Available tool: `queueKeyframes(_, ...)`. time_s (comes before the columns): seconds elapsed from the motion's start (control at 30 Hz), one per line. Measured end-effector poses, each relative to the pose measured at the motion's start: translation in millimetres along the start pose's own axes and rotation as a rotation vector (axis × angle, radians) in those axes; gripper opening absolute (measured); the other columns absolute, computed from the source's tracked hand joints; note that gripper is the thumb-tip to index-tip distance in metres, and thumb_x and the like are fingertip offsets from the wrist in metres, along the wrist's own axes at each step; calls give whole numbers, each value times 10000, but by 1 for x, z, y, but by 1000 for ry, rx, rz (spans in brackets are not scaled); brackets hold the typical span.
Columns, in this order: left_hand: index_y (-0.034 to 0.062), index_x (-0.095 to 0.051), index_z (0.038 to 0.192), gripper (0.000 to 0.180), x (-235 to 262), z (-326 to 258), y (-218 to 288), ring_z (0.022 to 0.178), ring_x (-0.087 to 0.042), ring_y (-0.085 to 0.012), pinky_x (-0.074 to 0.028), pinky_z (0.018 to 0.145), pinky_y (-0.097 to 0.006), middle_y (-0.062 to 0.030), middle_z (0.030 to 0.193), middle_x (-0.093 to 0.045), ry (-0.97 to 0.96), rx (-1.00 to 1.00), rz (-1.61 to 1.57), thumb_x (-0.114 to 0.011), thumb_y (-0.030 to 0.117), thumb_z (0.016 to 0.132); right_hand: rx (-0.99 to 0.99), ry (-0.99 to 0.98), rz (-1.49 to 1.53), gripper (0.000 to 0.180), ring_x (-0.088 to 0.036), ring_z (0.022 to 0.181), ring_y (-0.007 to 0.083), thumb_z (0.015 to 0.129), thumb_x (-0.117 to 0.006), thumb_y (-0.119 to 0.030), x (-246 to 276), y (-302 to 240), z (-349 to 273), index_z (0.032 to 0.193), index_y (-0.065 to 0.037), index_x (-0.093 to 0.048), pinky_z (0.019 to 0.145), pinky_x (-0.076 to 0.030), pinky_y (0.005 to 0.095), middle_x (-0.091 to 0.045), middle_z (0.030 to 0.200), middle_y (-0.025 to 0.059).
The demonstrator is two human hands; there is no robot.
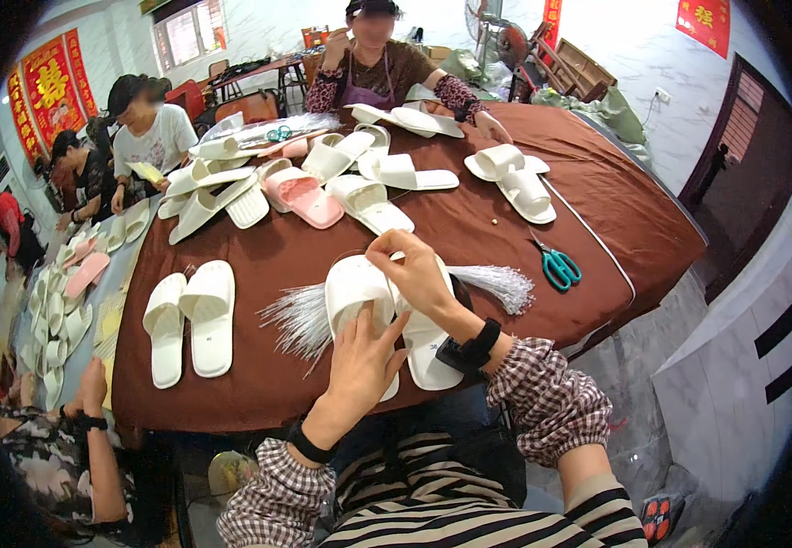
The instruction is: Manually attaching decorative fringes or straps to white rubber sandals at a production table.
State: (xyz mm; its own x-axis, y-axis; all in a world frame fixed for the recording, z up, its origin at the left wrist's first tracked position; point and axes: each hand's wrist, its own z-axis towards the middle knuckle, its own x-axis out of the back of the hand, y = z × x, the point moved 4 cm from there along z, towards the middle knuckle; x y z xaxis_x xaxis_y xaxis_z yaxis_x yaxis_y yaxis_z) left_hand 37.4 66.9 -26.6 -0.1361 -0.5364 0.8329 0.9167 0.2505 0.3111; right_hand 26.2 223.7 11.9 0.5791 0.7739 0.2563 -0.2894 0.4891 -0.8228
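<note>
A pair of white slippers lies in front of me: the left slipper (346, 285) and the right slipper (434, 367). My left hand (358, 358) rests over the left slipper's strap, its fingers stretched and apart. Above the toe end, my right hand (414, 276) is closed in a pinch; what sits between its fingertips is too thin to make out. A bundle of thin whitish strands (300, 318) sticks out on both sides from beneath the slippers. Teal-handled scissors (560, 268) lie to the right.
Left of me stands another white slipper pair (189, 320). White and pink slippers (300, 194) are heaped farther back on the brown-covered table (259, 406). One more pair (517, 183) lies at the far right. A co-worker (387, 68) sits opposite; others work at the left table.
</note>
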Motion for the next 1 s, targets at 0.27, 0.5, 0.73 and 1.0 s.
queueKeyframes(0.27, 15, -566, 1194, 500, -13, 19, 3, 998, -513, -355, -439, 808, -464, -196, 1101, -545, 10, -30, 114, -721, 284, 802, 103, -226, -132, 98, -636, 789, 171, 840, -701, -100, -4, -27, -2, 884, -21, -660, 682, -527, 305, -644, 904, 70)
queueKeyframes(0.5, -36, -527, 1168, 419, 15, 20, 1, 937, -520, -396, -439, 795, -460, -230, 1042, -520, 128, 127, -248, -697, 117, 817, 201, -303, -71, 105, -627, 791, 164, 859, -695, -97, 12, -44, 21, 901, -12, -651, 653, -530, 293, -643, 908, 68)
queueKeyframes(0.73, -67, -558, 1072, 292, 83, 11, -38, 870, -538, -389, -441, 746, -437, -209, 965, -506, 167, 375, -209, -649, 68, 830, 16, -247, 38, 139, -634, 850, 160, 893, -661, -103, 40, -15, 59, 973, 9, -683, 769, -515, 298, -680, 920, 95)
queueKeyframes(1.0, -87, -580, 1148, 315, 155, -9, -151, 809, -560, -326, -445, 711, -381, -188, 941, -529, 189, 534, 21, -596, 87, 887, -347, -209, -79, 198, -583, 834, 93, 925, -615, -146, 91, 77, 126, 997, 27, -679, 766, -471, 250, -679, 902, 35)
